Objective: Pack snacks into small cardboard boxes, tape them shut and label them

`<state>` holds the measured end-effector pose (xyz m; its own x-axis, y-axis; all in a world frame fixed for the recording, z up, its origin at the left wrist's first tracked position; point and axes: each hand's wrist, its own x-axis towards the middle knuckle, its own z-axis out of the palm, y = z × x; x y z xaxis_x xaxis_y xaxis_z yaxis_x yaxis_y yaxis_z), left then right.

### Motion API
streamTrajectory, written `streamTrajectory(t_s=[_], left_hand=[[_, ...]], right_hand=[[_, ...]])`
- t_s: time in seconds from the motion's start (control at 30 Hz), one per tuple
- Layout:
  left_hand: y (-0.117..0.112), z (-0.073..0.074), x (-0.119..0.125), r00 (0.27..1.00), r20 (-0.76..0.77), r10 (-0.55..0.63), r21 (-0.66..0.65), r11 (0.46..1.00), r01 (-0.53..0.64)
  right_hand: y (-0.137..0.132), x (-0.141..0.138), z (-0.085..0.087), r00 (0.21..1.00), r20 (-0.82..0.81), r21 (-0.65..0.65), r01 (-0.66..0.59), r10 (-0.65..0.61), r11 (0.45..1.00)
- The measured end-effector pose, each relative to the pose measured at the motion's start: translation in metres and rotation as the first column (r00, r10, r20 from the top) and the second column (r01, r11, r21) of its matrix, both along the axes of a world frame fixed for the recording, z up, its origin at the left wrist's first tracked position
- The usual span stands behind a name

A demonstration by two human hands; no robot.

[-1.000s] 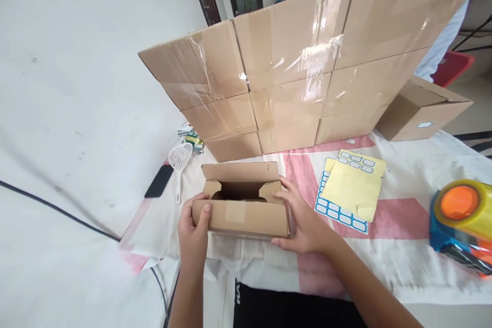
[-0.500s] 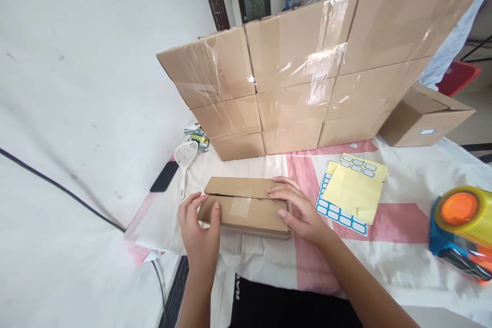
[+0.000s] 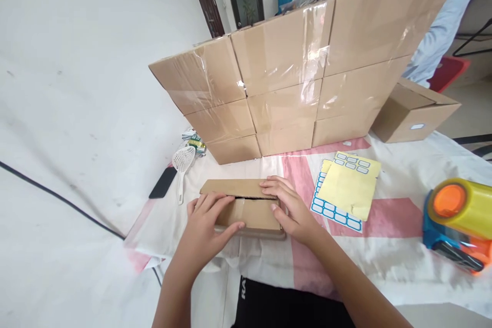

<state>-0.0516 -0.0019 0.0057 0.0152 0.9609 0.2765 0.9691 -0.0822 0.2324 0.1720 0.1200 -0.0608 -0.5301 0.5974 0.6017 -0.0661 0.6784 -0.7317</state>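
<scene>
Small cardboard box (image 3: pixel 255 213) lies flat on the pink-and-white cloth (image 3: pixel 384 246), close to the near table edge and right in front of us, flaps folded down with a thin dark gap showing along the seam. Our left hand (image 3: pixel 209 220) lies palm down on the box's left half, fingers stretched out flat and spread, gripping nothing. Our right hand (image 3: pixel 288 207) covers the right end, fingers laid loosely over the far flap and thumb on the near one, pressing rather than clasping. Room to move: a clear strip of cloth runs behind the box up to the wall of taped cartons (image 3: pixel 284 77), which closes off the back. On the left the cloth ends soon, with a white slotted scoop (image 3: pixel 181 164) and a dark phone (image 3: pixel 162 183) lying near that edge. To the right, the label sheets (image 3: pixel 346 189) lie just beside our right hand. Beyond them is open cloth, then the tape dispenser (image 3: pixel 457 220) well apart at the far right. A single carton (image 3: pixel 415 113) stands at the right end of the wall. Against the earlier frames: a second ago the flaps stood open, and half a second ago they were already down. Our left hand, then at the box's left end, has since slid onto the top. Right hand is much as it was.
</scene>
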Motion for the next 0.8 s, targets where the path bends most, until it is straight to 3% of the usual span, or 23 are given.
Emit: streamTrajectory(t_s=[0.17,0.8], left_hand=[[0.009,0.006,0.005,0.998,0.059,0.028,-0.026,0.999,-0.026],[0.024,0.014,-0.006,0.984,0.135,-0.114,-0.126,0.983,0.131]], right_hand=[[-0.001,-0.002,0.003,1.0,-0.01,-0.02,0.021,-0.021,1.0],[-0.006,-0.002,0.003,1.0,-0.012,-0.095,-0.007,0.006,0.995]])
